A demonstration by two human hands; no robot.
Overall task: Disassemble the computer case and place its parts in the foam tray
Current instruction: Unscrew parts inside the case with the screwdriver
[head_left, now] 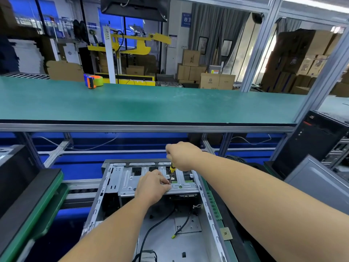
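Across the far side, a long green bench (pixel 151 104) is spanning the view, with an orange and blue tape dispenser (pixel 93 81) sitting on it at the left. Behind it, stacked cardboard boxes (pixel 190 69) and a yellow machine (pixel 132 42) are showing; a blue wall sign (pixel 186 19) is carrying white characters, too blurred to read. Box print is also unreadable.

Low center, the computer case (pixel 156 208) is lying open-side up on the near workstation, bare grey metal, black cables (pixel 156 225) trailing across its floor, one ending in a yellow-green connector (pixel 173 236). A silver drive cage (pixel 124 182) with slots and cutouts is spanning the case's far end. At right, a black tower PC (pixel 317 140) is standing upright with a red mark on its front, unreadable, and a grey panel (pixel 319 184) is leaning near it. At left, a dark tray with a green rim (pixel 37 203) is sitting beside the case.

Right hand (pixel 182 156) is curling around the top of a yellow-handled screwdriver (pixel 172 170), holding it upright, the shaft pointing down into the cage. Left hand (pixel 154 186) is resting on the cage, fingers (pixel 164 181) curled and pinching right at the screwdriver's tip; whether they are holding a screw or the shaft, cannot tell.
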